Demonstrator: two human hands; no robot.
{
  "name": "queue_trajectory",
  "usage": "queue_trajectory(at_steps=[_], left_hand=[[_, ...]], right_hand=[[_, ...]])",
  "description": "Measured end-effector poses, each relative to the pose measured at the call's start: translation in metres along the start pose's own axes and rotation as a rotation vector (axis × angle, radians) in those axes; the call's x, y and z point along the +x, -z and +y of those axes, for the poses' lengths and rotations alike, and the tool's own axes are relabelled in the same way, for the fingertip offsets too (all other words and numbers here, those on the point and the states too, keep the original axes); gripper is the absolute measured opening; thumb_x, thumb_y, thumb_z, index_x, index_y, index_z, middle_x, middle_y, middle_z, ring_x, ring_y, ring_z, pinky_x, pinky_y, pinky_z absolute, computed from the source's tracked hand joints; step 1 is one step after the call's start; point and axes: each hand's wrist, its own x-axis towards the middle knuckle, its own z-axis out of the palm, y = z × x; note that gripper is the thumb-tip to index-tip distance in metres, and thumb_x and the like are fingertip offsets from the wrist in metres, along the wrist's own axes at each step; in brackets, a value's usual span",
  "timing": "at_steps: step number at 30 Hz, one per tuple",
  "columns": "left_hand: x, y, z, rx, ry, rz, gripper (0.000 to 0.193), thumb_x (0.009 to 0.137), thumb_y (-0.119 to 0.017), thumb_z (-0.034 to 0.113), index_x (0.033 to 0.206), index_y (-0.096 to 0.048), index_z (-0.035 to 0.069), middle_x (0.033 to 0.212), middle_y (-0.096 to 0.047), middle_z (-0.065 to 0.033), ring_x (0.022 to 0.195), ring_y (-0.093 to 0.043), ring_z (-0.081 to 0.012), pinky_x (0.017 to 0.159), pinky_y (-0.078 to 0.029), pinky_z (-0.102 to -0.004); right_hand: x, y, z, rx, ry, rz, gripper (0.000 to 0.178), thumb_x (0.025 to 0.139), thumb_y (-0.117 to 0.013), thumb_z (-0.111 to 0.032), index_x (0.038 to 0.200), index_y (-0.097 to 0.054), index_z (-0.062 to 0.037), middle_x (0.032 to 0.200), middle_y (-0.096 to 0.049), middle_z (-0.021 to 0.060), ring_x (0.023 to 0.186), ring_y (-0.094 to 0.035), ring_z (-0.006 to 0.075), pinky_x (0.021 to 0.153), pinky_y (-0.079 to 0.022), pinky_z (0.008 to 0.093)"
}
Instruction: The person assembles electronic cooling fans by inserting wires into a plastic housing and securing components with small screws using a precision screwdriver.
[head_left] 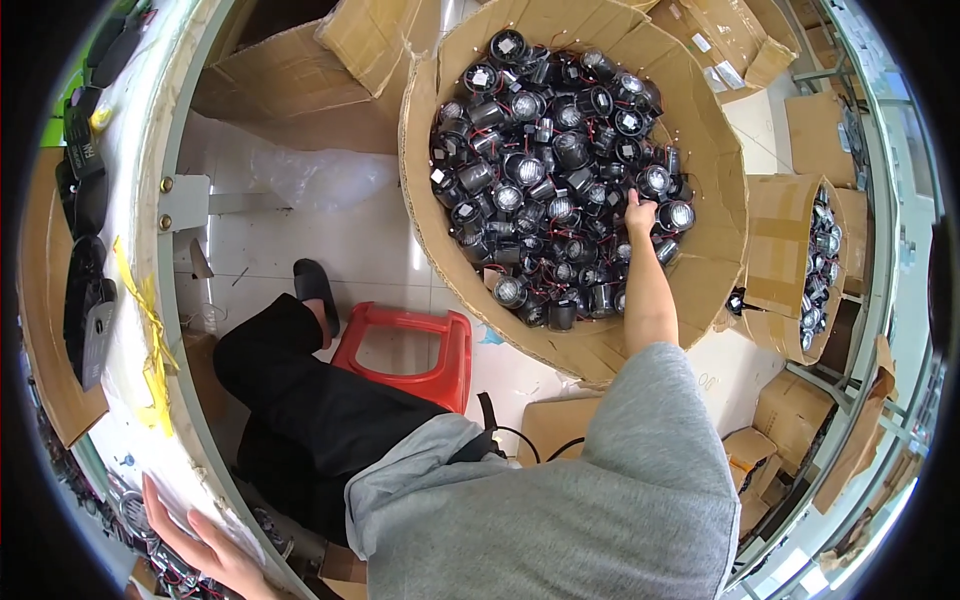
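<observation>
My right hand (641, 213) reaches into a large cardboard box (578, 362) filled with small black cylindrical lamps (570, 150) that have clear ribbed lenses and red wires. Its fingers close at the side of one black lamp (655, 181) near the box's right side, and my hand partly hides the grip. At the lower left, my left hand (205, 545) lies with its fingers apart at the edge of a white-topped workbench (190, 455). That hand holds nothing that I can see.
A red plastic stool (458, 360) stands by my leg. Another carton (775, 245) of similar lamps is at the right, beside metal shelving. At the upper left are an open carton (290, 95) and clear plastic film (325, 178). Black parts (85, 200) and yellow strapping (150, 340) lie along the bench.
</observation>
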Motion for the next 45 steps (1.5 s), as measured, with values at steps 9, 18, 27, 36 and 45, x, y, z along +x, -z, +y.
queue_trajectory(at_steps=[9,18,27,36,45], left_hand=[[0.002,0.002,0.001,0.099,-0.109,-0.025,0.042,0.092,-0.035,0.029,0.124,-0.04,0.003,0.126,-0.041,-0.0133,0.118,-0.037,-0.0262,0.1,-0.027,-0.0422],[0.002,0.001,0.006,0.098,-0.086,-0.015,0.041,0.092,-0.035,0.029,0.124,-0.042,0.004,0.125,-0.042,-0.013,0.117,-0.039,-0.0267,0.098,-0.029,-0.0417],[0.002,0.004,-0.008,0.135,-0.143,-0.027,0.039,0.092,-0.036,0.026,0.122,-0.042,0.002,0.124,-0.043,-0.0136,0.116,-0.039,-0.0264,0.098,-0.028,-0.0399],[0.003,0.004,-0.009,0.12,-0.15,-0.028,0.039,0.092,-0.036,0.026,0.123,-0.042,0.001,0.124,-0.043,-0.0134,0.116,-0.039,-0.0263,0.099,-0.028,-0.0394],[0.003,0.003,-0.01,0.137,-0.114,-0.016,0.04,0.092,-0.035,0.029,0.123,-0.042,0.004,0.124,-0.042,-0.0125,0.116,-0.039,-0.0252,0.098,-0.028,-0.0406]], right_hand=[[-0.048,0.038,-0.006,-0.099,0.092,0.171,0.018,0.077,-0.048,-0.006,0.093,-0.055,-0.0033,0.085,-0.062,0.02,0.081,-0.058,0.0363,0.073,-0.044,0.0432],[-0.05,0.065,0.028,-0.014,-0.067,0.286,0.052,0.084,-0.048,-0.015,0.129,-0.024,-0.0078,0.095,-0.059,0.0226,0.087,-0.056,0.038,0.077,-0.042,0.0455],[-0.003,0.059,0.051,-0.119,0.029,0.059,0.066,0.077,-0.061,-0.027,0.128,-0.023,-0.0056,0.1,-0.057,0.0258,0.095,-0.054,0.0397,0.083,-0.04,0.0436],[-0.032,0.068,0.016,-0.3,0.159,0.106,0.04,0.09,-0.037,-0.035,0.088,-0.058,-0.0001,0.081,-0.059,0.0267,0.079,-0.058,0.0418,0.071,-0.045,0.0481],[-0.024,0.044,0.0,-0.143,0.22,0.14,0.043,0.09,-0.036,-0.033,0.08,-0.056,0.0038,0.079,-0.057,0.0295,0.079,-0.055,0.0443,0.07,-0.043,0.0488]])
